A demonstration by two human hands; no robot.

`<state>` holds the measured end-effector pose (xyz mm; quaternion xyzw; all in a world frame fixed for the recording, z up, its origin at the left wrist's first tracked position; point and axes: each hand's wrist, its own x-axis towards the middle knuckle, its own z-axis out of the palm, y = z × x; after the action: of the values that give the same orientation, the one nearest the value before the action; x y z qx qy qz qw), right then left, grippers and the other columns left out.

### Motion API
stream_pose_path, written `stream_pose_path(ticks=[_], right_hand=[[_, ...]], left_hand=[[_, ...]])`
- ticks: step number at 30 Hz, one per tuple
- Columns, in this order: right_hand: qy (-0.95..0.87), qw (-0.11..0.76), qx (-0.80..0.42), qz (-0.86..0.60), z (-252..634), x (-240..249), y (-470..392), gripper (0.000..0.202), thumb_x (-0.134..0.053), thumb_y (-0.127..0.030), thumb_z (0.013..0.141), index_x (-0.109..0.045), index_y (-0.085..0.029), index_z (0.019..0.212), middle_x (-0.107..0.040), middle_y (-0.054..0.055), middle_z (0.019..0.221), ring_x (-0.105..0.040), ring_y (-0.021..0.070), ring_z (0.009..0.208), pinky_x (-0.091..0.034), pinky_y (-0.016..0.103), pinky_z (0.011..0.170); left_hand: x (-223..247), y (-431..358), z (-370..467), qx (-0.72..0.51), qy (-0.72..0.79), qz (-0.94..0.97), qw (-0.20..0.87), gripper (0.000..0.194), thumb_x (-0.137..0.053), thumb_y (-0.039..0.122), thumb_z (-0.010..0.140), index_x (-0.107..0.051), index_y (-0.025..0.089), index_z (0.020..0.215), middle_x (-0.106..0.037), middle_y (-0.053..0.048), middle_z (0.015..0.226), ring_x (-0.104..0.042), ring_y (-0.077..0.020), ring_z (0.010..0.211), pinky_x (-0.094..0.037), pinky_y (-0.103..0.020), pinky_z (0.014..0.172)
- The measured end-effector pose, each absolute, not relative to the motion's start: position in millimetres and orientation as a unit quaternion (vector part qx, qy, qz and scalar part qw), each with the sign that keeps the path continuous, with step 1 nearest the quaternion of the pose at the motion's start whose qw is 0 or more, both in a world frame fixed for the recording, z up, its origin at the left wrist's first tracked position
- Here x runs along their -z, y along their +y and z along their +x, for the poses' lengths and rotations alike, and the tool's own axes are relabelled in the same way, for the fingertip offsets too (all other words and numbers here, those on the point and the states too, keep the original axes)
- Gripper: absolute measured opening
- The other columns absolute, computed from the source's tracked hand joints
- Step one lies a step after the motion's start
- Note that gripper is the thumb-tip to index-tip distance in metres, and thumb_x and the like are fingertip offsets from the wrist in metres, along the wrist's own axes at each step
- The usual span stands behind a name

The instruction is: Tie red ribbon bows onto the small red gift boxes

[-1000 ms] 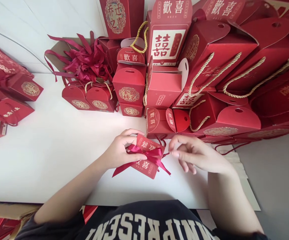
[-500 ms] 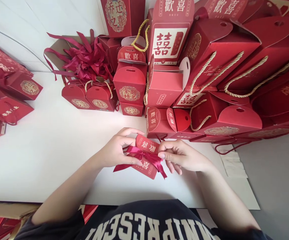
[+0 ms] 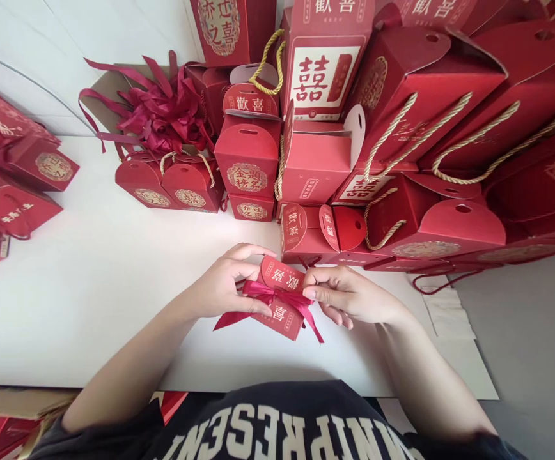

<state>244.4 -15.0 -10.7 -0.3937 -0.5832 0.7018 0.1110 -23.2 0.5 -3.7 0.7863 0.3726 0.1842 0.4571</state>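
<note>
A small red box [image 3: 284,327] with pale characters lies at the front middle of the white table, tilted in view. Across its top runs a dark pink ribbon [image 3: 275,294] tied in a bow, its tails hanging over both sides. My left hand [image 3: 224,287] grips the ribbon and the box's left side between thumb and fingers. On the right, my right hand [image 3: 344,297] pinches the bow's right loop between thumb and index finger, the other fingers curled beside the box.
Behind the hands stand stacked red gift boxes [image 3: 316,160], some with rope handles. A carton [image 3: 109,102] of loose pink ribbons [image 3: 162,115] is at the back left. More red boxes [image 3: 23,204] sit on the white table [image 3: 100,287] at the far left.
The bow's right loop is drawn slightly flatter and more to the right, with my right hand's pinch on it. My left hand keeps its hold. The view has shifted slightly.
</note>
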Motion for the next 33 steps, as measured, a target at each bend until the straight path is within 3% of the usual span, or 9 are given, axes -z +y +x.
stream_pose_path(ticks=[4, 6, 10, 13, 18, 27, 33], right_hand=[[-0.561, 0.171, -0.706, -0.396, 251, 6, -15, 0.032, -0.059, -0.051, 0.092, -0.056, -0.019, 0.091, -0.056, -0.008, 0.047, -0.052, 0.0068, 0.036, -0.045, 0.015, 0.037], [-0.56, 0.16, -0.695, -0.421, 257, 1, -17, 0.035, -0.057, -0.055, 0.092, -0.057, -0.02, 0.095, -0.055, -0.008, 0.045, -0.048, 0.0066, 0.033, -0.042, 0.014, 0.033], [-0.581, 0.012, -0.683, -0.442, 262, 0, -19, 0.049, -0.053, -0.063, 0.09, -0.064, -0.016, 0.081, -0.055, -0.005, 0.043, -0.045, 0.0056, 0.029, -0.038, 0.013, 0.03], [-0.558, -0.054, -0.739, -0.373, 256, 10, -17, 0.052, -0.055, -0.063, 0.089, -0.069, -0.013, 0.083, -0.056, -0.004, 0.043, -0.044, 0.0049, 0.028, -0.035, 0.013, 0.029], [-0.542, -0.024, -0.77, -0.336, 251, 18, -13, 0.042, -0.072, -0.053, 0.08, -0.068, -0.012, 0.074, -0.053, -0.006, 0.045, -0.042, 0.0029, 0.029, -0.029, 0.012, 0.027], [-0.596, -0.038, -0.707, -0.38, 267, 2, -11, 0.036, -0.067, -0.048, 0.084, -0.06, -0.015, 0.072, -0.05, -0.006, 0.056, -0.047, 0.0037, 0.036, -0.032, 0.012, 0.03], [-0.643, -0.088, -0.667, -0.366, 266, 6, -10, 0.029, -0.067, -0.043, 0.084, -0.064, -0.016, 0.073, -0.046, -0.007, 0.045, -0.047, 0.0072, 0.036, -0.036, 0.016, 0.034]], left_hand=[[2, -1, -23, -0.191, 0.374, 0.78, 0.464, 0.026, -0.084, 0.037, 0.069, -0.077, 0.021, 0.088, -0.058, -0.009, 0.128, -0.049, -0.0282, 0.128, -0.044, -0.041, 0.108], [1, -2, -23, -0.198, 0.376, 0.779, 0.462, 0.023, -0.084, 0.036, 0.068, -0.075, 0.02, 0.081, -0.058, -0.009, 0.128, -0.05, -0.0284, 0.127, -0.045, -0.041, 0.108], [0, -3, -22, -0.203, 0.382, 0.777, 0.458, 0.022, -0.085, 0.035, 0.067, -0.073, 0.018, 0.077, -0.057, -0.009, 0.128, -0.051, -0.0275, 0.127, -0.045, -0.04, 0.107], [1, -3, -23, -0.199, 0.386, 0.776, 0.457, 0.023, -0.086, 0.034, 0.066, -0.072, 0.018, 0.075, -0.057, -0.008, 0.128, -0.05, -0.0268, 0.127, -0.044, -0.039, 0.108], [4, -1, -25, -0.196, 0.385, 0.779, 0.455, 0.024, -0.085, 0.037, 0.067, -0.074, 0.02, 0.08, -0.056, -0.008, 0.129, -0.05, -0.0273, 0.126, -0.045, -0.04, 0.107], [6, 2, -26, -0.183, 0.363, 0.788, 0.463, 0.027, -0.084, 0.039, 0.068, -0.077, 0.023, 0.088, -0.056, -0.007, 0.133, -0.051, -0.0273, 0.125, -0.046, -0.041, 0.105], [8, 3, -23, -0.185, 0.356, 0.775, 0.489, 0.031, -0.085, 0.037, 0.067, -0.076, 0.021, 0.092, -0.055, -0.008, 0.133, -0.053, -0.0276, 0.125, -0.047, -0.04, 0.105]])
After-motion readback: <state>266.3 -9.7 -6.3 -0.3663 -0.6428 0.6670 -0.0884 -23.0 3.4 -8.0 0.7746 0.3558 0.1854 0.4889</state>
